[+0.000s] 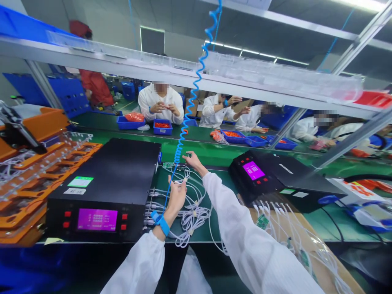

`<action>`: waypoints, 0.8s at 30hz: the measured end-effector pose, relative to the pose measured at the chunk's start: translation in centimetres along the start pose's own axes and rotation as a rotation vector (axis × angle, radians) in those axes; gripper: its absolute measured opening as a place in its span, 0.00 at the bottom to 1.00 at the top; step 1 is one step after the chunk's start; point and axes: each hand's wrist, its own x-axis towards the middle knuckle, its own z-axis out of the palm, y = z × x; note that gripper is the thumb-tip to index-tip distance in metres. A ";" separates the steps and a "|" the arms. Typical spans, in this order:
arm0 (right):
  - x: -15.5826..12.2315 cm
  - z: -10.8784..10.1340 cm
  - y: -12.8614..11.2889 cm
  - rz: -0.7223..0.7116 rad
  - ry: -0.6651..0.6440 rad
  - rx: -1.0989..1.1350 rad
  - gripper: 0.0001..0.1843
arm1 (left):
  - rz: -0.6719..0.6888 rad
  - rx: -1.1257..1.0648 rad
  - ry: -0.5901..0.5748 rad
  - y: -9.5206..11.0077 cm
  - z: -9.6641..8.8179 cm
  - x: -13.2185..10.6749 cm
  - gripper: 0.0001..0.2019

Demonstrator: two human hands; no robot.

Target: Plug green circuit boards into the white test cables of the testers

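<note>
Cables point(192, 212) fan from tester point(107, 183) ports, within easy reach | left hand point(177, 196) pinches 1 of them ready | right hand point(193, 160), outstretched, grips small board point(188, 154)

Left sleeve point(143, 261): white, long, smooth fabric.
Right sleeve point(245, 232): white, long, creased along the forearm.
Wrist strap point(161, 222): blue band on the left wrist.
Strap lead point(168, 192): thin, blue, joins the coiled cord point(196, 81).
Left hand point(177, 195), right hand point(192, 160): bare.
</note>
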 end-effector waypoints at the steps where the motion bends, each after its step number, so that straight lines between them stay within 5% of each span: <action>1: 0.2 0.2 0.1 -0.021 -0.014 -0.060 0.17 | 0.014 0.061 0.001 -0.1 -0.1 0.0 0.32; 8: 0.0 0.7 0.5 -0.281 -0.229 -0.501 0.15 | 0.201 0.343 0.100 0.2 -0.2 -0.3 0.15; 15: -1.7 0.7 0.3 -0.531 -0.362 -0.823 0.10 | -0.014 0.058 0.261 0.9 0.8 2.0 0.12; 18: -3.0 -0.5 -0.6 -0.671 -0.388 -0.870 0.16 | -0.020 0.016 0.308 0.9 0.9 3.1 0.13; 24: -6.3 -3.6 -1.7 -0.946 -0.432 -0.919 0.22 | 0.058 -0.077 0.209 1.9 0.9 3.6 0.16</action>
